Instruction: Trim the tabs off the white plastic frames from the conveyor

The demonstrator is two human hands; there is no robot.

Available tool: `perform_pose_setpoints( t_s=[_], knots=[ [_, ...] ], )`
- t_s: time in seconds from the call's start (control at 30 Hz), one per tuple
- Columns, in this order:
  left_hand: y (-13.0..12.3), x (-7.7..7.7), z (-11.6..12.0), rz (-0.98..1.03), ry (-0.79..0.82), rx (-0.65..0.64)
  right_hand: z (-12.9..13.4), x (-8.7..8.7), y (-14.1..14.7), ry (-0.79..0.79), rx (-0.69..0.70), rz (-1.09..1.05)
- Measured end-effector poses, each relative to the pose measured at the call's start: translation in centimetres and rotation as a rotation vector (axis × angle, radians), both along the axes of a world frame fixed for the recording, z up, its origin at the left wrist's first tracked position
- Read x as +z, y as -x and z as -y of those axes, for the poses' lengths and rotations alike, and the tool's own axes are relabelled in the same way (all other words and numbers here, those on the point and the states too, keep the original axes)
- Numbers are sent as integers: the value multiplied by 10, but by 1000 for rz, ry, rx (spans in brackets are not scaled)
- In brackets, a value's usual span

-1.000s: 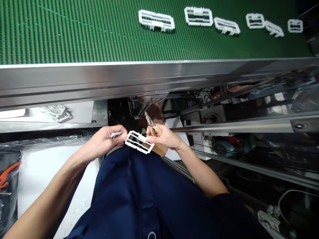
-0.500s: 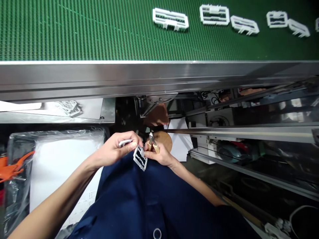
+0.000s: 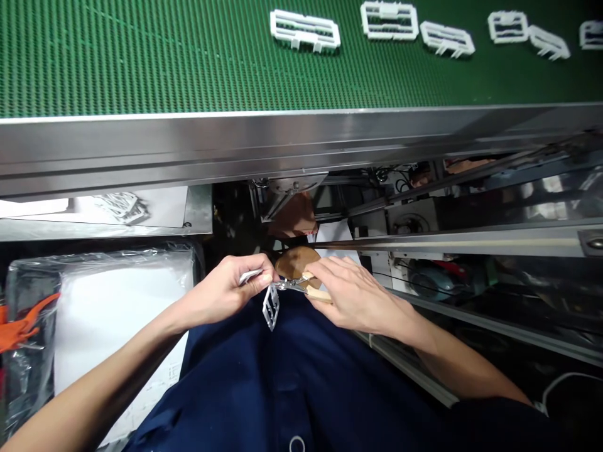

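Observation:
My left hand (image 3: 230,285) is closed on white plastic frames in front of my dark blue clothing. One slotted frame (image 3: 271,307) hangs below the fingertips, and another white piece (image 3: 249,275) sticks out between thumb and fingers. My right hand (image 3: 362,295) is wrapped round a pair of nippers (image 3: 319,294) with pale yellow handles. Their metal jaws point left and meet the top of the hanging frame, close to my left fingertips. Whether the jaws are closed on the plastic, I cannot tell.
Several white frames (image 3: 304,30) lie on a green conveyor belt (image 3: 141,63) behind a metal rail (image 3: 235,141). More frames (image 3: 123,207) sit on a shelf at left. Below are a plastic-lined box (image 3: 117,314) and an orange-handled tool (image 3: 23,326). Metal bars (image 3: 471,242) cross the right side.
The nippers have swung from pointing up in my right hand to pointing left, with their jaws now at the frame. My right hand has moved right. The belt's frames appear further left.

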State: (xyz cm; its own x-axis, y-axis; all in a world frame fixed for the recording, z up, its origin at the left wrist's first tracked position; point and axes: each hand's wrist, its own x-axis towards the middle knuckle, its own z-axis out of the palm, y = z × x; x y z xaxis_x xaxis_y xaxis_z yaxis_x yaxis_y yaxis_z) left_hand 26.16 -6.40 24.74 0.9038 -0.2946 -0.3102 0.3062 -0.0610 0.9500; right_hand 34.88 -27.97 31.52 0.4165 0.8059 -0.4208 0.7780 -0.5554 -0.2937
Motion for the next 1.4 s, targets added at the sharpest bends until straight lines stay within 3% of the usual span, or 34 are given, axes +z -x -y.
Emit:
perform_pose_setpoints(
  t_s=[0.33, 0.6, 0.83, 0.93, 1.07, 1.2, 1.3, 1.4],
  knots=[
    [-1, 4, 6, 29, -69, 7, -12, 27, -6, 143, 184, 134],
    [-1, 10, 13, -10, -68, 36, -18, 47, 2, 152, 319, 369],
    [1, 7, 19, -2, -25, 61, -31, 48, -7, 229, 311, 190],
    [2, 6, 18, -55, 37, 102, -25, 41, -16, 221, 216, 119],
    [3, -2, 16, -116, 158, 173, -7, 19, -25, 146, -113, -42],
    [6, -21, 17, -164, 300, 126, 6, -11, -23, 42, -386, -161],
    [7, -39, 21, -235, 477, 139, 12, -25, -18, -11, -483, -192],
    [5, -53, 25, -339, 595, 238, 16, -30, -13, -8, -515, -194]
  ],
)
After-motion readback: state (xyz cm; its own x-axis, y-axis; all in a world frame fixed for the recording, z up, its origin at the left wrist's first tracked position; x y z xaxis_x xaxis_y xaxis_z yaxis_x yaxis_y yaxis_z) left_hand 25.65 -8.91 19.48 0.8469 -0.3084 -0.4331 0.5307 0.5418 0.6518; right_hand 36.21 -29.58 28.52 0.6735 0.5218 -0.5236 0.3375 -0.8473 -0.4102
